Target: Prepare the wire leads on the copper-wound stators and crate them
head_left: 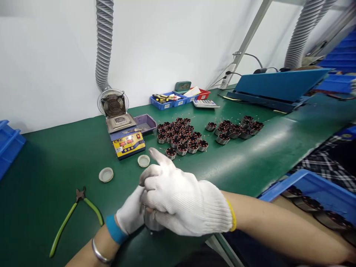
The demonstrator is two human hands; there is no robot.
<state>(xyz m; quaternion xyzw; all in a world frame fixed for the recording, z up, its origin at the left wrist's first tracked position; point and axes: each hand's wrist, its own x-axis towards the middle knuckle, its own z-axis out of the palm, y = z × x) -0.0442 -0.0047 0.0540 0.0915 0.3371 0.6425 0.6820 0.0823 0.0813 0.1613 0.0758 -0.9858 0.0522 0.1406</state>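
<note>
With the display unit [128, 145] taken as the landmark, a metal cylinder [152, 223] is held between two gloved hands, on the wearer's side of the unit and slightly to its right. Its left side is met by the left hand [130, 214], whose fingers appear closed against it, though their tips are hidden. The right hand [180, 198] is laid over the top, its lower fingers bent in and one finger raised clear; whether anything is pinched under it cannot be told. Nor can it be told whether the cylinder is rested on the tabletop [222, 176] or lifted.

For this two-handed hold, the cylinder is best steadied low by the left hand, so that the right can be used from above without the piece being tipped. Force should be applied evenly and straight, and the gloved fingers should be placed clear of any wire ends, since thin leads can be seen sticking out among the wound rings [183, 139] to the right of the unit. Those would probably be bent easily if brushed by a sleeve or wrist.

Elbow room is also advised: two shallow caps [106, 174] [144, 161] are set just in front of the unit, and green-handled cutters [80, 195] are laid open to its front left, within easy reach of the left arm.
</note>
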